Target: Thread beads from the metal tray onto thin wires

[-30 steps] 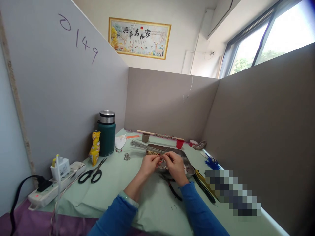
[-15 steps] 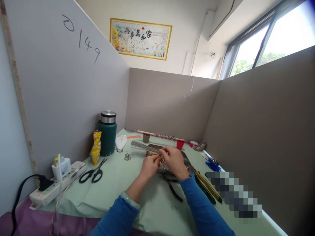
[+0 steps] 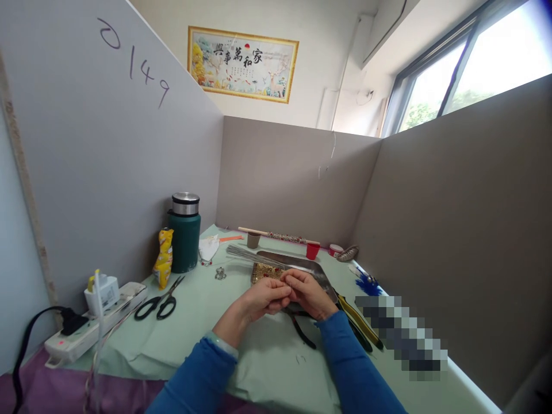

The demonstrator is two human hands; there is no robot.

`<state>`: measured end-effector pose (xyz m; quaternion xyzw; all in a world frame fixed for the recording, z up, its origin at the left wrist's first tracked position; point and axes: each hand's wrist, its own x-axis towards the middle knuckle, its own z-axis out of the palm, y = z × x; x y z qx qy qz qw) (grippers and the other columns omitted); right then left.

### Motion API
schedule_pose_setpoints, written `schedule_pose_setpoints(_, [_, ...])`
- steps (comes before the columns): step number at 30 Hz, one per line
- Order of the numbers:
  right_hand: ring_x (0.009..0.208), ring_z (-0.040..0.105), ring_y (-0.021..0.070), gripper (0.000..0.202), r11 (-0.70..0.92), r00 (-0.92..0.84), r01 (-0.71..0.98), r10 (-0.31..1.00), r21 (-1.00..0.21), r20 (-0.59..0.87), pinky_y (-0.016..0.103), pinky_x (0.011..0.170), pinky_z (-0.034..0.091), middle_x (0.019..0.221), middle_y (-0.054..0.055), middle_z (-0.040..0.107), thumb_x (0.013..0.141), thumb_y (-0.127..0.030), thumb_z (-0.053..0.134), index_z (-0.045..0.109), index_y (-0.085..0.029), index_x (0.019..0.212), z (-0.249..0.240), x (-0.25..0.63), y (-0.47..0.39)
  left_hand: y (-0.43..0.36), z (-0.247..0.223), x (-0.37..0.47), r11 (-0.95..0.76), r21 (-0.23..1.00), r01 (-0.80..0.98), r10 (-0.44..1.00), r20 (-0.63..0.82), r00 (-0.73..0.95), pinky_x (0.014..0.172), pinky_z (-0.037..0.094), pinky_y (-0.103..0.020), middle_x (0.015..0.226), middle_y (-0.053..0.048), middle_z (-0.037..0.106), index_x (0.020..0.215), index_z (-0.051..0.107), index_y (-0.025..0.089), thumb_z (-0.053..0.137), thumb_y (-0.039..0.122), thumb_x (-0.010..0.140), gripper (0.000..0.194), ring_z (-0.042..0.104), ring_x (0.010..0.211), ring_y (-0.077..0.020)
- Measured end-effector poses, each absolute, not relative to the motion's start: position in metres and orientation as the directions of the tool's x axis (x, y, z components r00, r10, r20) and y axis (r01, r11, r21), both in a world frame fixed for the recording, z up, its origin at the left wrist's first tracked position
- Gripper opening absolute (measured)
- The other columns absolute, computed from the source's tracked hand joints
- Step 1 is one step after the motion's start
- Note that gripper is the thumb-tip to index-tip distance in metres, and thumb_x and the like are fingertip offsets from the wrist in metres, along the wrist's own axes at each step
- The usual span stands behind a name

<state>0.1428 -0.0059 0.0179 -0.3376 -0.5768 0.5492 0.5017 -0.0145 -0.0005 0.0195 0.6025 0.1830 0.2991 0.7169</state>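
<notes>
My left hand (image 3: 268,298) and my right hand (image 3: 309,291) meet fingertip to fingertip in front of a metal tray (image 3: 324,278). Both are closed in a pinch. Whatever lies between the fingers is too small or hidden to make out. Just behind the hands is a shallow container of gold-coloured beads (image 3: 264,272) with some red ones. A bundle of thin grey wires (image 3: 248,255) rests across the tray's left side. Below my right hand lie pliers with dark handles (image 3: 305,334), partly covered. Larger yellow-and-black pliers (image 3: 361,322) lie beside my right wrist.
Black scissors (image 3: 160,302), a yellow packet (image 3: 164,259) and a green flask (image 3: 185,241) are at the left, near a power strip (image 3: 99,322). Behind the tray are a brown cup (image 3: 253,240), a red cup (image 3: 313,250) and a beaded stick (image 3: 284,237). Partition walls enclose the table.
My hands have drawn back from over the bead container toward me and come together, uncovering more of the beads and the tray. The view has shifted slightly.
</notes>
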Motion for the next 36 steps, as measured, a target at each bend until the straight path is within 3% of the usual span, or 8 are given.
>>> schedule_pose_setpoints(7, [0.046, 0.039, 0.0076, 0.025, 0.227, -0.230, -0.162, 0.938, -0.960, 0.261, 0.019, 0.044, 0.033, 0.059, -0.004, 0.046, 0.076, -0.042, 0.059, 0.050, -0.018, 0.072, 0.019, 0.136, -0.006, 0.002, 0.016, -0.008, 0.014, 0.975, -0.221, 0.736, 0.139, 0.663, 0.035, 0.012, -0.020, 0.053, 0.002, 0.049, 0.069, 0.059, 0.011, 0.060, 0.041, 0.072, 0.031, 0.026, 0.033, -0.0010])
schedule_pose_setpoints(11, [0.047, 0.038, 0.0085, 0.024, 0.370, -0.084, -0.132, 0.920, -0.920, 0.382, 0.020, 0.045, 0.031, 0.059, -0.004, 0.046, 0.081, -0.040, 0.052, 0.050, -0.018, 0.072, 0.018, 0.128, -0.003, 0.006, 0.014, -0.003, -0.044, 0.964, -0.261, 0.809, 0.187, 0.557, 0.031, 0.019, -0.020, 0.053, 0.003, 0.051, 0.069, 0.059, 0.011, 0.060, 0.042, 0.071, 0.031, 0.032, 0.030, -0.0025])
schedule_pose_setpoints(14, [0.051, 0.041, 0.0104, 0.021, 0.497, 0.066, 0.000, 0.866, -0.868, 0.496, 0.022, 0.047, 0.033, 0.061, -0.002, 0.048, 0.082, -0.038, 0.050, 0.052, -0.018, 0.075, 0.016, 0.120, -0.003, 0.008, 0.014, -0.001, -0.062, 0.945, -0.322, 0.869, 0.209, 0.448, 0.030, 0.022, -0.020, 0.053, 0.003, 0.051, 0.069, 0.058, 0.011, 0.061, 0.042, 0.069, 0.031, 0.034, 0.030, -0.0032])
schedule_pose_setpoints(18, [0.071, 0.051, 0.0145, 0.016, 0.635, 0.184, 0.260, 0.707, -0.728, 0.683, 0.025, 0.066, 0.041, 0.079, 0.003, 0.055, 0.086, -0.032, 0.045, 0.054, -0.019, 0.082, 0.012, 0.108, -0.005, 0.012, 0.012, 0.000, -0.077, 0.923, -0.378, 0.928, 0.205, 0.311, 0.030, 0.023, -0.019, 0.046, 0.005, 0.047, 0.063, 0.054, 0.013, 0.061, 0.045, 0.068, 0.033, 0.032, 0.030, -0.0036])
schedule_pose_setpoints(21, [0.084, 0.052, 0.0169, 0.016, 0.730, 0.102, 0.395, 0.568, -0.557, 0.817, 0.029, 0.077, 0.041, 0.087, 0.006, 0.055, 0.088, -0.025, 0.042, 0.054, -0.019, 0.081, 0.007, 0.104, -0.005, 0.015, 0.009, 0.001, -0.064, 0.911, -0.408, 0.948, 0.183, 0.259, 0.030, 0.023, -0.019, 0.037, 0.006, 0.040, 0.057, 0.050, 0.014, 0.061, 0.047, 0.067, 0.036, 0.029, 0.028, -0.0041])
schedule_pose_setpoints(25, [0.086, 0.051, 0.0172, 0.017, 0.774, -0.018, 0.487, 0.472, -0.404, 0.881, 0.031, 0.078, 0.041, 0.089, 0.006, 0.054, 0.088, -0.019, 0.041, 0.056, -0.019, 0.081, 0.003, 0.105, -0.002, 0.018, 0.005, 0.001, -0.064, 0.903, -0.425, 0.957, 0.176, 0.230, 0.030, 0.021, -0.020, 0.034, 0.006, 0.036, 0.053, 0.048, 0.015, 0.060, 0.048, 0.068, 0.038, 0.028, 0.028, -0.0047])
schedule_pose_setpoints(31, [0.079, 0.051, 0.0157, 0.014, 0.734, 0.065, 0.469, 0.525, -0.491, 0.849, 0.029, 0.072, 0.042, 0.082, 0.004, 0.054, 0.088, -0.018, 0.044, 0.054, -0.018, 0.079, 0.005, 0.111, -0.002, 0.015, 0.012, -0.003, 0.016, 0.876, -0.481, 0.911, 0.185, 0.368, 0.034, 0.024, -0.018, 0.052, 0.002, 0.046, 0.061, 0.051, 0.011, 0.063, 0.040, 0.069, 0.032, 0.034, 0.038, -0.0036])
schedule_pose_setpoints(36, [0.085, 0.052, 0.0168, 0.014, 0.729, 0.070, 0.473, 0.529, -0.495, 0.846, 0.030, 0.076, 0.042, 0.087, 0.005, 0.055, 0.088, -0.019, 0.044, 0.058, -0.018, 0.083, 0.005, 0.118, -0.002, 0.012, 0.017, -0.006, 0.022, 0.863, -0.505, 0.892, 0.211, 0.399, 0.038, 0.028, -0.019, 0.059, 0.001, 0.048, 0.065, 0.052, 0.011, 0.061, 0.038, 0.071, 0.029, 0.038, 0.042, -0.0046])
